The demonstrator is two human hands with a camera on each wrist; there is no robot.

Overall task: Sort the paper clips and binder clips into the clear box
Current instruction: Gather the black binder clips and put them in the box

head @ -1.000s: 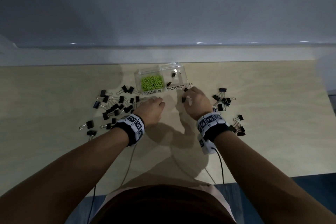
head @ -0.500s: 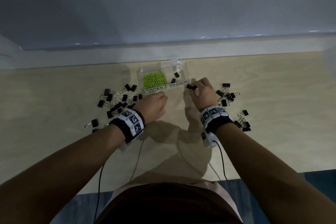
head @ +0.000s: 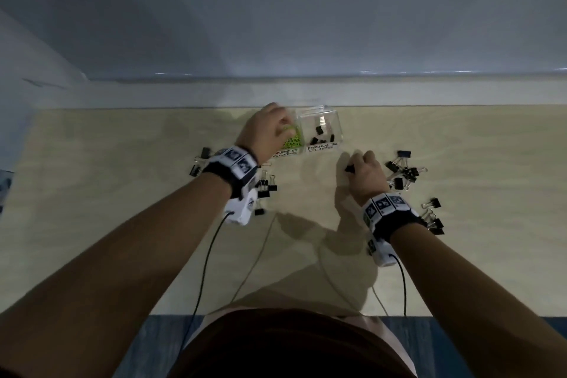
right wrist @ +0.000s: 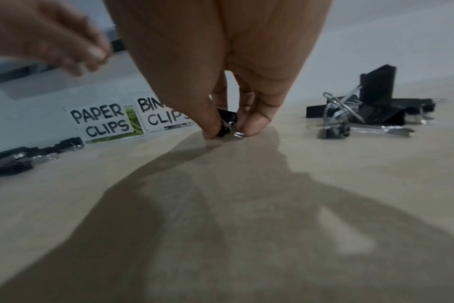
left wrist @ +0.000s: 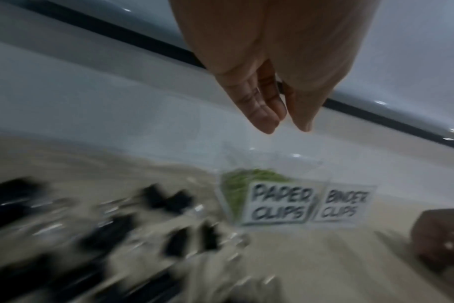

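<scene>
The clear box (head: 335,120) stands at the table's back edge, labelled PAPER CLIPS and BINDER CLIPS (left wrist: 277,203). Green paper clips (head: 294,139) fill its left half; a few black binder clips (head: 319,132) lie in the right half. My left hand (head: 283,130) hovers above the paper-clip half, fingers and thumb (left wrist: 285,126) pointing down with tips close together; whether they hold anything is blurred. In front of the box, my right hand (head: 352,167) pinches a small black binder clip (right wrist: 227,123) that touches the table.
Loose black binder clips lie in a pile left of the box (head: 264,187), a pile right of my right hand (head: 405,172) and a few by my right wrist (head: 432,215). A pale wall ledge (head: 429,92) runs behind the box. Wrist cables trail to the table's front edge.
My left hand has risen from the table in front of the box to above the paper-clip half. My right hand has drawn back from the box to the table and pinches a binder clip.
</scene>
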